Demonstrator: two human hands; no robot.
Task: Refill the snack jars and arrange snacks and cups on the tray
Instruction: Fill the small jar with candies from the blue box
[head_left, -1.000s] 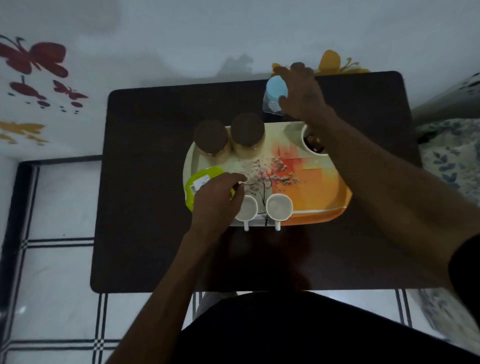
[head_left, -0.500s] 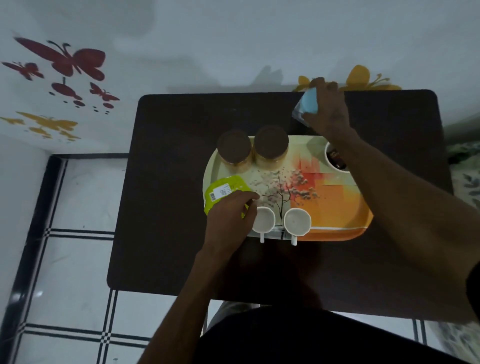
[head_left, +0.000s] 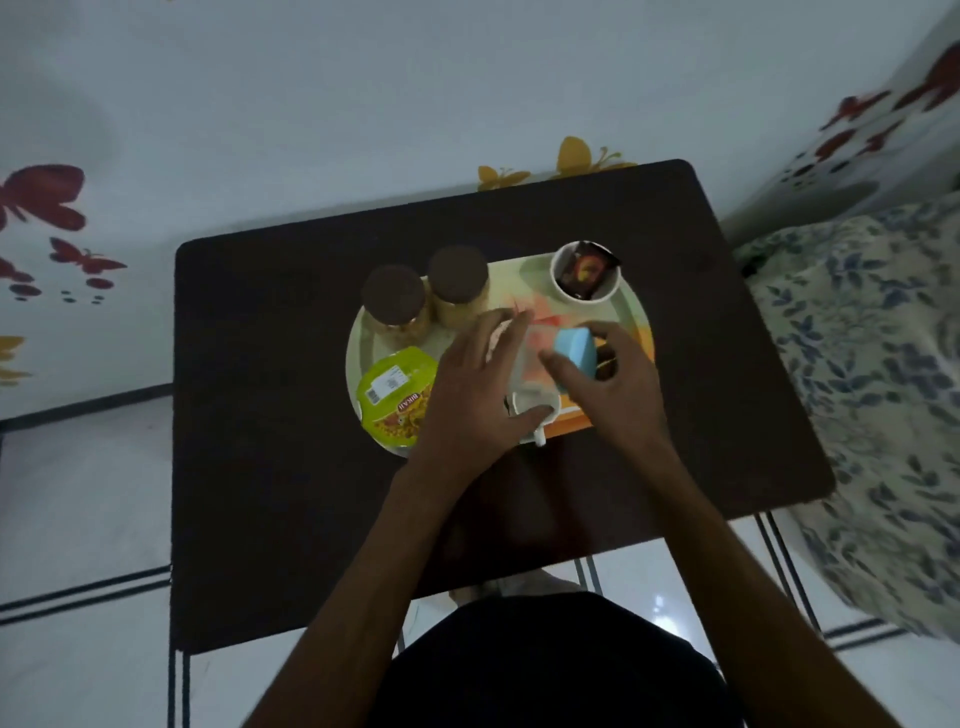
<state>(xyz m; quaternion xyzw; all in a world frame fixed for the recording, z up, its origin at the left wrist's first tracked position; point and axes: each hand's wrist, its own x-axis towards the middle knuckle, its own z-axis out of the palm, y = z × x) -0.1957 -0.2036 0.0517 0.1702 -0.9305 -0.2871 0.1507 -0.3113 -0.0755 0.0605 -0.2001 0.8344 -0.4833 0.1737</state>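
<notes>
Gripping a blue-lidded clear container (head_left: 563, 358), right hand (head_left: 608, 395) curls over the tray (head_left: 631, 312) centre, fingers clenched on the lid. Left hand (head_left: 472, 400) spread, fingertips seemingly steadying the container's side; contact unclear in dim light. White cup (head_left: 535, 410) sits beneath both. Half a second ago the container was off the tray's far edge; left hand lay on the green snack packet (head_left: 397, 397), now released.

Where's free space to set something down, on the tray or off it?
Table is bare left of the tray, and right of it toward the far corner. On the tray: jars, packet, bowl, cup and both hands crowd it.
</notes>
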